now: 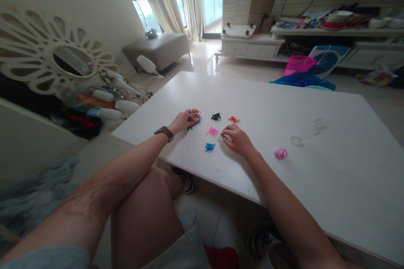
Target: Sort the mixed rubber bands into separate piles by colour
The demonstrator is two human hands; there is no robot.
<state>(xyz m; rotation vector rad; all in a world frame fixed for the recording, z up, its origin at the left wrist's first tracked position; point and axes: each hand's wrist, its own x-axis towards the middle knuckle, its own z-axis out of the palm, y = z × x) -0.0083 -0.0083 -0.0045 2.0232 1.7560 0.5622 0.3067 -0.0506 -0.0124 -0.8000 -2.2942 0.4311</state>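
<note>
My left hand (182,122) rests at the near left side of a mixed heap of small colourful rubber bands (196,114). Its fingers are pinched together at the heap's edge, and what lies between them is too small to make out. Fingertips pressed together, my right hand (236,139) is just right of a pink pile of bands (212,131). A bit of yellow shows under that hand, mostly covered. Around them lie sorted piles: black bands (216,116), red bands (234,119) and blue bands (209,147).
On the white table (334,185), a clear plastic jar (311,131) lies on its side to the right, with a pink lid (280,154) nearer me. Beyond the far edge stand a pink basket (298,65) and a grey ottoman (158,48). A mirror (73,60) is at left.
</note>
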